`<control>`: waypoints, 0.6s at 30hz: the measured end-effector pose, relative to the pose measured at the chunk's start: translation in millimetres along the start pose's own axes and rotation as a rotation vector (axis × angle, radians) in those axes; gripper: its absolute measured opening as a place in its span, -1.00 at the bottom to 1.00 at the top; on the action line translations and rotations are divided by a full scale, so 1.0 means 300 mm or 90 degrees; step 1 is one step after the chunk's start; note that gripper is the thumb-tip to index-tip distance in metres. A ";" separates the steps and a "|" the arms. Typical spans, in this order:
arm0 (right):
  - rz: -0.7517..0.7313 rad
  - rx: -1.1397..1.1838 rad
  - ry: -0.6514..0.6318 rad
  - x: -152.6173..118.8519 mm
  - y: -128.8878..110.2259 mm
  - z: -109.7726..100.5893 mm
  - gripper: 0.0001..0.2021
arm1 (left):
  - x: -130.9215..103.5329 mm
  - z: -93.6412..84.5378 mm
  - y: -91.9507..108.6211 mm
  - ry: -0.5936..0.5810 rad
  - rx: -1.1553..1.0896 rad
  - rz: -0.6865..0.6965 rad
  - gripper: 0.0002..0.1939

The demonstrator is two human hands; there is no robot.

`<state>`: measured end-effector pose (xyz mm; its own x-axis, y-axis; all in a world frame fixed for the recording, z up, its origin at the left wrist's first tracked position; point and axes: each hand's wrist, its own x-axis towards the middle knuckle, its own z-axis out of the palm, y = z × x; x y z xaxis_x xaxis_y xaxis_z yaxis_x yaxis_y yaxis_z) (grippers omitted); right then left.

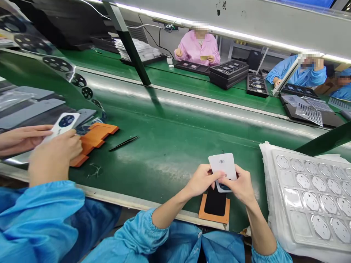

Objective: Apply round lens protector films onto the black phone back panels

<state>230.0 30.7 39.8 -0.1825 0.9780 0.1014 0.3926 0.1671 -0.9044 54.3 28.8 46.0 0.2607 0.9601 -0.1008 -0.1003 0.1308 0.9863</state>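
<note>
A white phone back cover (222, 161) with rounded corners is held up in front of me, tilted, a dark round camera area showing at its lower end. My left hand (201, 179) grips its left edge, the thumb lying across the face. From the other side my right hand (241, 185) pinches it, thumb also on the face. Just below the cover, at the table's front edge, sits an orange fixture (203, 212) with a black pad (215, 203) on top. The cover and my fingers hide the pad's upper part.
Right of me, a clear plastic tray (297, 221) holds several round silvery pieces (311, 201). Black tweezers (123, 143) and an orange stepped block (95, 137) lie to the left. A co-worker's hands (52, 153) hold another white cover there. Two posts cross the bench.
</note>
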 end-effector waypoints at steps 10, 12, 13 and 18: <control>-0.279 -0.203 0.307 -0.044 -0.059 0.041 -0.94 | -0.022 0.110 -0.073 0.213 -0.169 0.140 -0.48; -0.261 -0.181 0.318 -0.042 -0.058 0.049 -0.92 | -0.038 0.134 -0.083 0.191 -0.132 0.176 -0.53; -0.255 -0.172 0.320 -0.041 -0.057 0.051 -0.91 | -0.044 0.141 -0.087 0.188 -0.111 0.192 -0.55; -0.249 -0.136 0.311 -0.042 -0.049 0.047 -0.88 | -0.058 0.137 -0.097 0.187 -0.035 0.248 -0.61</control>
<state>213.9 14.1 45.9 0.0624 0.7764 0.6272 0.5598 0.4930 -0.6660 92.1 -1.8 24.4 -0.0868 0.9685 0.2335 -0.1886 -0.2461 0.9507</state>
